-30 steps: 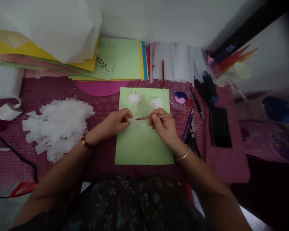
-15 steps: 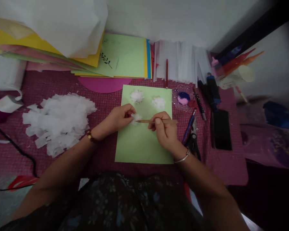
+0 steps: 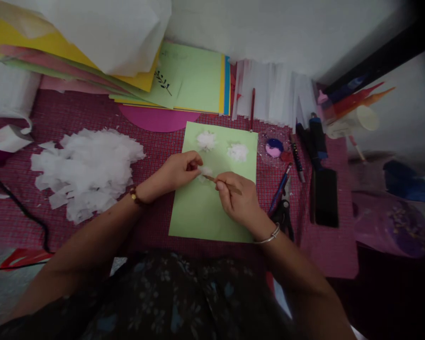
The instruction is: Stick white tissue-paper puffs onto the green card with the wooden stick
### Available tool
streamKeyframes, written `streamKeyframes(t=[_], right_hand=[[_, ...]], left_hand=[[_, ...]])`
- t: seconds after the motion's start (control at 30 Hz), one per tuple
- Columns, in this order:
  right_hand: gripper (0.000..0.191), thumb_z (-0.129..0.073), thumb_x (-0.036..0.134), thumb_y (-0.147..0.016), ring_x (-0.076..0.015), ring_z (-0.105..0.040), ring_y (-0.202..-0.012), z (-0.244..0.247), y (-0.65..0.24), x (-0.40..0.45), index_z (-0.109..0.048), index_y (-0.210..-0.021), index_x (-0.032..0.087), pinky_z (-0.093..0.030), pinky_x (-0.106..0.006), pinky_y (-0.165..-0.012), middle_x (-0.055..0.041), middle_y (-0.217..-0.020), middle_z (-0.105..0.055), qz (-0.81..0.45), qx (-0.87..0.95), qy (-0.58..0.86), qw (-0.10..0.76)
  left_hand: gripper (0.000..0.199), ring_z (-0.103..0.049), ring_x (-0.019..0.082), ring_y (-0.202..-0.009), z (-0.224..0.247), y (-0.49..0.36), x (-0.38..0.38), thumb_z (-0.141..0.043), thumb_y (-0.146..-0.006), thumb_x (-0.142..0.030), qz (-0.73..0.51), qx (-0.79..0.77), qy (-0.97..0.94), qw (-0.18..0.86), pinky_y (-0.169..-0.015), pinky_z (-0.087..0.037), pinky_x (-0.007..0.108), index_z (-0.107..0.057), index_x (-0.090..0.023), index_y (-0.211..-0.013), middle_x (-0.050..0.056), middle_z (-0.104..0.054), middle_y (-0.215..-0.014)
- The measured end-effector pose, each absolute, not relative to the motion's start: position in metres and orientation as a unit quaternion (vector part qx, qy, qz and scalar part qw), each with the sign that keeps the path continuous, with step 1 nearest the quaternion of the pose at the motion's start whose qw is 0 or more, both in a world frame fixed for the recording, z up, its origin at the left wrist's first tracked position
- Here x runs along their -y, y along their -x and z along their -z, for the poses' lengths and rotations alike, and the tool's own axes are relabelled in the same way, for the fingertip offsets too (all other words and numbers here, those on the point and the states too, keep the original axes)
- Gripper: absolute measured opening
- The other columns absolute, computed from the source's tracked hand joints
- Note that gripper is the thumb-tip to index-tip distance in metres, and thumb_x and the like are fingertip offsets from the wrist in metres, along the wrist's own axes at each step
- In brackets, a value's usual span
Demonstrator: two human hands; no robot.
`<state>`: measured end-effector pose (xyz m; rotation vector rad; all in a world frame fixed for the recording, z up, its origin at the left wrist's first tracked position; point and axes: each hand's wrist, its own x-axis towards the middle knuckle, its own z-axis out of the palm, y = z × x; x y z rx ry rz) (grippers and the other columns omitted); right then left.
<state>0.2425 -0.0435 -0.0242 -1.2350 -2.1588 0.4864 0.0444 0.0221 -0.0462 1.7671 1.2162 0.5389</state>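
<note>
A light green sheet of paper lies in front of me, with two fluffy white paper tufts near its top. A smaller white tuft sits below them, between my hands. My right hand is closed around a brown pencil, whose point reaches into this smaller tuft. At the tuft's left edge is my left hand, thumb and forefinger pinched together; whatever is between them is too small to make out.
A heap of white tissue-paper pieces lies on the left of the checked red cloth. Coloured sheets and white strips line the back. To the right are a paint palette, scissors and a black phone.
The pencil has swung from nearly level to a slant, its back end lower and nearer to me. My left hand keeps its pinch by the tuft. The whole view has shifted slightly.
</note>
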Motion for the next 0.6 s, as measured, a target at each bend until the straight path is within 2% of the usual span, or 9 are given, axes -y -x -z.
streamKeyframes(t=[0.2, 0.33, 0.47, 0.6], right_hand=[[0.024, -0.037, 0.023, -0.098, -0.0175, -0.057, -0.063, 0.022, -0.24, 0.044, -0.057, -0.085, 0.02, -0.042, -0.031, -0.061, -0.0042, -0.072, -0.064, -0.124, 0.827, 0.464, 0.293], [0.025, -0.037, 0.024, -0.099, -0.017, -0.057, -0.06, 0.021, -0.239, 0.043, -0.057, -0.083, 0.02, -0.04, -0.031, -0.058, -0.0039, -0.07, -0.063, -0.108, 0.824, 0.467, 0.301], [0.024, -0.038, 0.025, -0.099, -0.0156, -0.056, -0.059, 0.023, -0.242, 0.044, -0.056, -0.084, 0.021, -0.04, -0.03, -0.055, -0.0025, -0.07, -0.062, -0.155, 0.803, 0.475, 0.326], [0.025, -0.039, 0.03, -0.1, -0.0136, -0.057, -0.059, 0.03, -0.248, 0.046, -0.056, -0.085, 0.023, -0.044, -0.029, -0.056, -0.0008, -0.072, -0.061, -0.256, 0.706, 0.505, 0.424]], left_hand=[[0.006, -0.053, 0.013, -0.062, 0.053, -0.04, -0.024, -0.058, -0.077, -0.02, -0.251, -0.478, -0.713, 0.448, -0.057, -0.038, 0.024, -0.061, -0.016, -0.08, -0.001, -0.059, -0.067], [0.013, -0.053, 0.012, -0.064, 0.053, -0.035, -0.024, -0.051, -0.074, -0.012, -0.247, -0.467, -0.73, 0.433, -0.058, -0.04, 0.023, -0.061, -0.016, -0.082, -0.001, -0.06, -0.07], [0.021, -0.052, 0.01, -0.062, 0.051, -0.03, -0.021, -0.05, -0.072, -0.007, -0.242, -0.422, -0.765, 0.422, -0.058, -0.041, 0.022, -0.06, -0.015, -0.09, -0.001, -0.058, -0.077], [0.016, -0.056, 0.012, -0.071, 0.052, -0.028, -0.019, -0.055, -0.079, -0.01, -0.22, -0.347, -0.833, 0.371, -0.063, -0.044, 0.025, -0.061, -0.016, -0.092, 0.004, -0.058, -0.091]])
